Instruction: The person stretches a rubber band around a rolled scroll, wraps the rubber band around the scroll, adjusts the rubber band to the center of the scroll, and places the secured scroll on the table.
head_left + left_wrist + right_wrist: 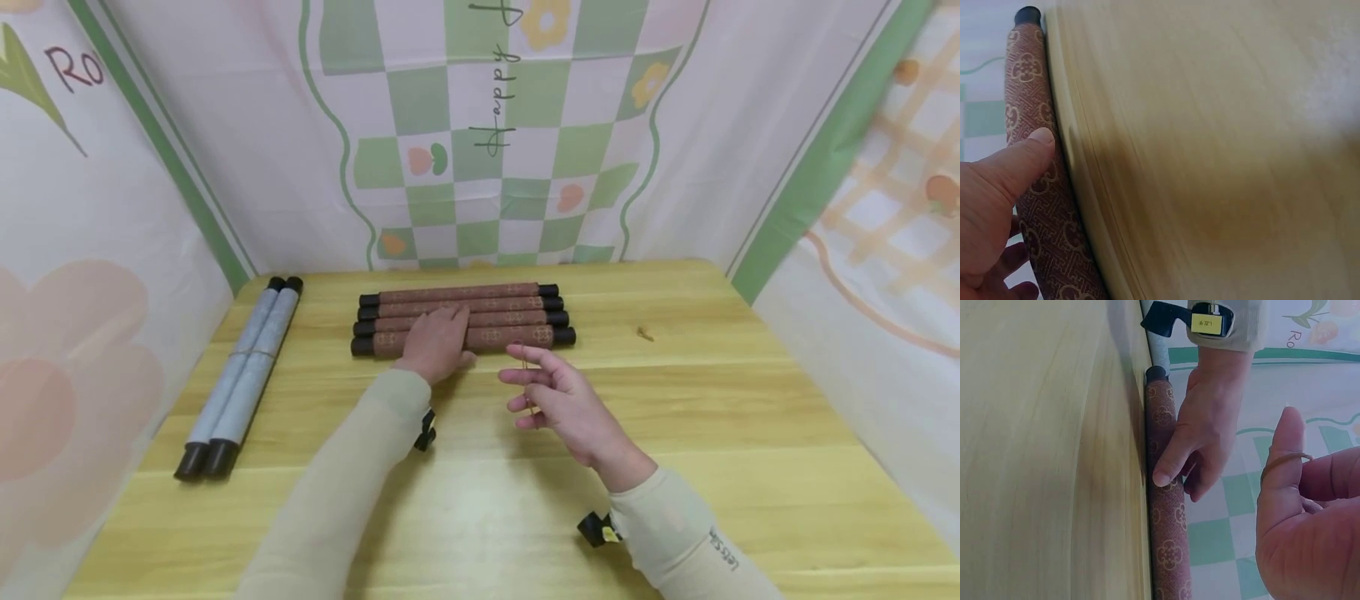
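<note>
Several brown patterned scrolls (495,337) with black end knobs lie side by side across the back of the table. My left hand (438,343) holds the row from above. Its thumb lies against the near side of the front scroll (1025,81), and its fingers reach over the top. To the right, my right hand (566,408) hovers above the wood, fingers spread and nearly straight, apart from the scrolls. A thin brown rubber band (1285,462) is looped around the fingers of that hand.
Two pale grey scrolls (258,358), tied together with a band, lie at the left of the wooden table (480,517). A small brown rubber band (644,334) lies on the right side. Printed cloth (510,92) hangs behind the table and along both sides.
</note>
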Demonstrator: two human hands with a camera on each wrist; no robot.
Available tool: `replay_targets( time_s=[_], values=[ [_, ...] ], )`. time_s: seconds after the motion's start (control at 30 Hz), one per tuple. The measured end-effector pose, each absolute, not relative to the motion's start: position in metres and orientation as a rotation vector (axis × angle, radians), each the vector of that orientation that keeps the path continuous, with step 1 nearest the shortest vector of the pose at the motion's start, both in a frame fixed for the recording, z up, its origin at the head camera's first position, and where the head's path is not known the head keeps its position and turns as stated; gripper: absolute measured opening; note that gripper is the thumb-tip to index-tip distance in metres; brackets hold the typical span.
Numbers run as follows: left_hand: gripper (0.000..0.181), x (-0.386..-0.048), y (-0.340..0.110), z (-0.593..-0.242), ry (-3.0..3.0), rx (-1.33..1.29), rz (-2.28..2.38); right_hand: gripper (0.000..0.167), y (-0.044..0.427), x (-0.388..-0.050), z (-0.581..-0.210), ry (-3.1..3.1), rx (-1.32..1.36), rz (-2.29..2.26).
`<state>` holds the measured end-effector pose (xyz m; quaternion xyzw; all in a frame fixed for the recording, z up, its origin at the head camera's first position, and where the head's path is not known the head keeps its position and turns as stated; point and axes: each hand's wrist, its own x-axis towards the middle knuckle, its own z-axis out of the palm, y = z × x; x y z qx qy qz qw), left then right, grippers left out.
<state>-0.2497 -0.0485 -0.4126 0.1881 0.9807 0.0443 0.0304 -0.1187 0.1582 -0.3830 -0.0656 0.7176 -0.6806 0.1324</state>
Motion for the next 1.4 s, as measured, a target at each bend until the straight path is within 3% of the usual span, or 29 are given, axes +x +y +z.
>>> replay_targets(
  time_s=[0.57,1.13,1.4],
  values=[
    [0.063,-0.249,-0.043,-0.413,3.041,0.562,-0.009,0.055,0.159,-0.119,-0.386,2.069,-0.200,-1.977],
    [0.063,-0.240,-0.050,-0.409,3.014,0.633,0.024,0.053,0.159,-0.119,-0.387,2.057,-0.221,-1.990],
    [0.054,-0.231,-0.057,-0.407,2.995,0.697,0.067,0.052,0.159,-0.119,-0.386,2.056,-0.228,-1.988]
  ],
)
